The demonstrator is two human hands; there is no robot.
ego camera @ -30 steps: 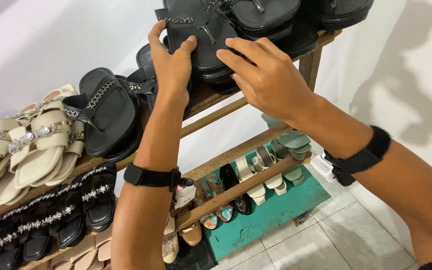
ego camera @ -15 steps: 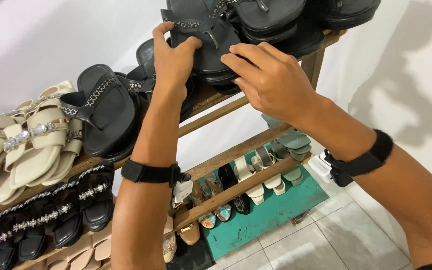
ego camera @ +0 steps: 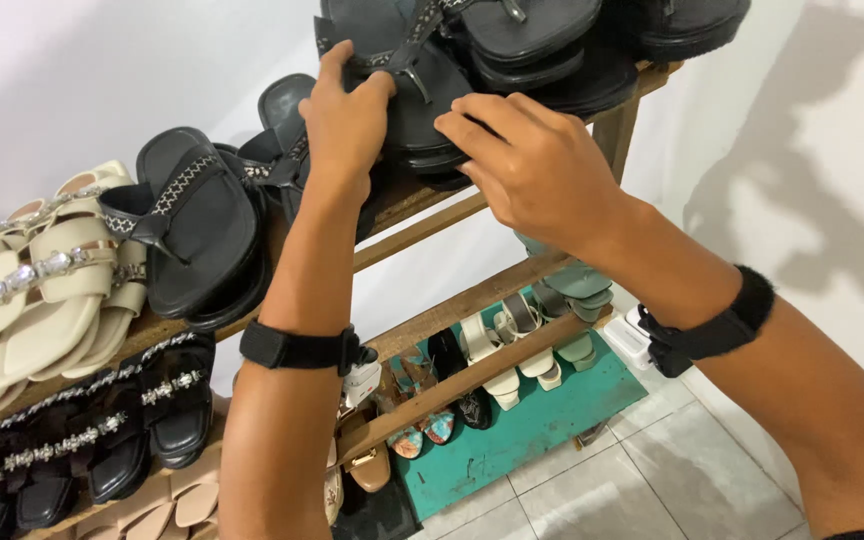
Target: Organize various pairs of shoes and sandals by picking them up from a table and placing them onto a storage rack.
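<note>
Black thong sandal [ego camera: 407, 85] lies atop a stack on the top shelf [ego camera: 422, 215] of a wooden rack. The left hand [ego camera: 344, 120] grips its near edge, thumb on the sole. The right hand [ego camera: 527, 165] rests on the stack's front, fingers curled loosely together. Cream sandals [ego camera: 37, 290] sit well left.

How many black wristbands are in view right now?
2: one wristband on the left forearm below the top shelf, the other wristband on the right forearm above the teal mat. None appear hidden.
</note>
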